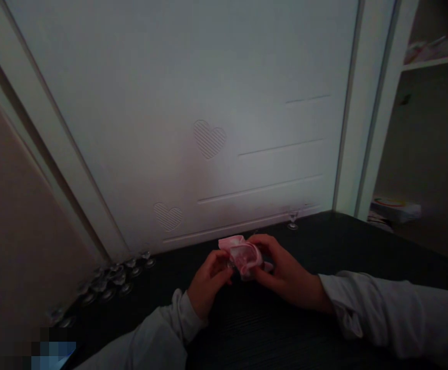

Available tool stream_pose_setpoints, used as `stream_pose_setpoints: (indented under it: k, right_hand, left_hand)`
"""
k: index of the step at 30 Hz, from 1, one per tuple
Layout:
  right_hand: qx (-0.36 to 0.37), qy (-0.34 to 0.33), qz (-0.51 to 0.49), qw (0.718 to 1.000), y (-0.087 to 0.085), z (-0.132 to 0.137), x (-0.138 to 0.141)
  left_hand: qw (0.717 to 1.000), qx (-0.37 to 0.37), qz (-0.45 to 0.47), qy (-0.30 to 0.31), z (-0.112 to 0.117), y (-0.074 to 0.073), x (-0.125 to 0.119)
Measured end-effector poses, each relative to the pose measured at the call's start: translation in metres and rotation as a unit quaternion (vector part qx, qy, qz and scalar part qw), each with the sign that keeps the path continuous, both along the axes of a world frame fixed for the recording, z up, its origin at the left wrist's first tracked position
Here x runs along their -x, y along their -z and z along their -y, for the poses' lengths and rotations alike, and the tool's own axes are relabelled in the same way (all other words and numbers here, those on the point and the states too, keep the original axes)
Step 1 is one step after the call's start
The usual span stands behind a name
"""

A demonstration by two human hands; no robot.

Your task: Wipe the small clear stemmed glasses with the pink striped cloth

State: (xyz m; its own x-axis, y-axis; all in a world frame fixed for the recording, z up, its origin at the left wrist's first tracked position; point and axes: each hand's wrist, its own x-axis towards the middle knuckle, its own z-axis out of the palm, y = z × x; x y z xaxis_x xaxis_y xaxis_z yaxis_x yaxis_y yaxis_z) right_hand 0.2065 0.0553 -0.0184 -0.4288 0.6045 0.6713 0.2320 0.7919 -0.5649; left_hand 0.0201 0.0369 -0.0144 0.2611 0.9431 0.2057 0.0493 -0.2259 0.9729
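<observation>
A crumpled pink cloth (243, 254) is between my two hands, just above the dark tabletop. The fingers and thumb of my right hand (280, 267) are closed on its right side. At its left edge, my left hand (210, 280) is closed in a pinch, with a clear glint of a small stemmed glass (230, 264) at the fingertips; most of that glass is hidden by the cloth and fingers. Behind my right hand, a small stemmed glass (292, 221) stands upright near the white panel.
Several small stemmed glasses (118, 280) stand clustered along the left edge of the dark table (247, 329). A white panel with carved hearts (209, 140) rises at the back. To the right are shelves with a white stack (396, 209).
</observation>
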Motion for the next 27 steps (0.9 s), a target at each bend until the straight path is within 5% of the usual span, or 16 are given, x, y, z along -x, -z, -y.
stream_pose_setpoints:
  k: [21, 27]
  right_hand:
    - [-0.022, -0.023, 0.075, 0.997, -0.011, -0.002, 0.001]
    - [-0.119, 0.035, 0.132, 0.984, -0.010, -0.003, -0.005]
  left_hand:
    - [0.997, 0.018, -0.005, -0.069, 0.001, -0.004, -0.003]
    - [0.997, 0.005, -0.010, -0.072, 0.000, -0.002, -0.004]
